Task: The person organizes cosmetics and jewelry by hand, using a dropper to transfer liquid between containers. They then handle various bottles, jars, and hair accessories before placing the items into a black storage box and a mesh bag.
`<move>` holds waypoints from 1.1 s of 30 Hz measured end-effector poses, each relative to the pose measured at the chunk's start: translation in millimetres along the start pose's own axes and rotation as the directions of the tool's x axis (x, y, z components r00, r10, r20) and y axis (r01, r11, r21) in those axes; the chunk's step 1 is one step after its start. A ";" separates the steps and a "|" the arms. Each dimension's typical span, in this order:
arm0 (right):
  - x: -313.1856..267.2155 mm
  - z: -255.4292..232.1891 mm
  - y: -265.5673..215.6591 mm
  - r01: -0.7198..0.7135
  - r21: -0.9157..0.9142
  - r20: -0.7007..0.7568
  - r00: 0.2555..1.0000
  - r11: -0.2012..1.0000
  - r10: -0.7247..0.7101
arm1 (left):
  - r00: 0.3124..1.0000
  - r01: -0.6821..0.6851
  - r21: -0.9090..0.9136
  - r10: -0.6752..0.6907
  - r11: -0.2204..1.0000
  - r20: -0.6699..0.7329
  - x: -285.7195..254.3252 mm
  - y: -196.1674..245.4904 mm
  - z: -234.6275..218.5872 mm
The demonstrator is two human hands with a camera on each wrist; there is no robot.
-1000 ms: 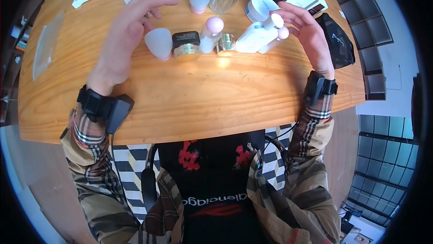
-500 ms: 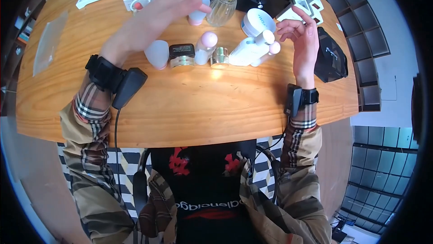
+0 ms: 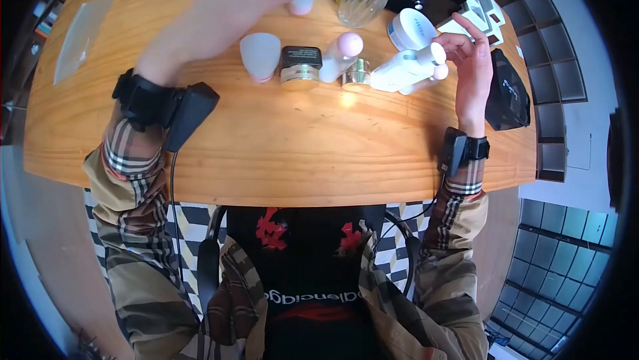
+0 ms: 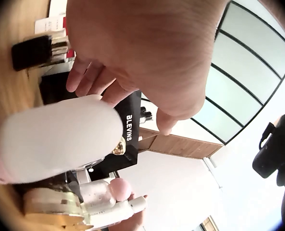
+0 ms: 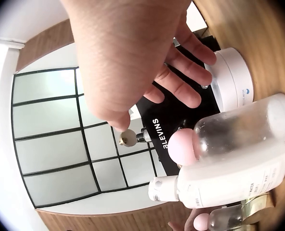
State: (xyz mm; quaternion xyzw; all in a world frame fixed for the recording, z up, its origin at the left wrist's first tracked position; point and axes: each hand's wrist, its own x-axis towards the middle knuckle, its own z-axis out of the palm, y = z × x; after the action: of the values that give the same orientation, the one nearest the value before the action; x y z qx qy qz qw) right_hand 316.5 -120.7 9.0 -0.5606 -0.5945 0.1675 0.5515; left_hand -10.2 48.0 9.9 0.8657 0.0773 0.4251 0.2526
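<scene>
My left hand reaches over the back left of the table, fingers relaxed. In the head view it overlaps a frosted squeeze bottle with a pink base. Another frosted bottle stands below that hand and looms large in the left wrist view. To its right are a black-lidded jar, a pink-capped clear bottle, a small gold jar and a white lotion bottle. Loosely bent, my right hand holds nothing beside the lotion bottle and a second pink-capped bottle.
A glass perfume bottle and a round white tub stand farther back, before a black box. A black pouch lies at the right, near white boxes. A clear plastic sheet lies at the left.
My left hand has moved rightward and back from beside the front frosted bottle to over the rear one. My right hand has drawn slightly away from the lotion bottle. The head view has shifted.
</scene>
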 end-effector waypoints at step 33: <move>-5.1 -6.8 2.3 -0.113 -0.206 0.028 0.992 0.972 0.121 | 0.903 0.241 -0.152 -0.164 0.959 0.397 -35.5 0.6 -72.9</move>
State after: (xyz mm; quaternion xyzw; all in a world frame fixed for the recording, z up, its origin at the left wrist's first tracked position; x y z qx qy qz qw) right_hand 322.2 -127.2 7.0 -0.6449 -0.5855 0.1491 0.4680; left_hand -89.0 62.3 22.7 0.8895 0.0743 0.2261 0.3902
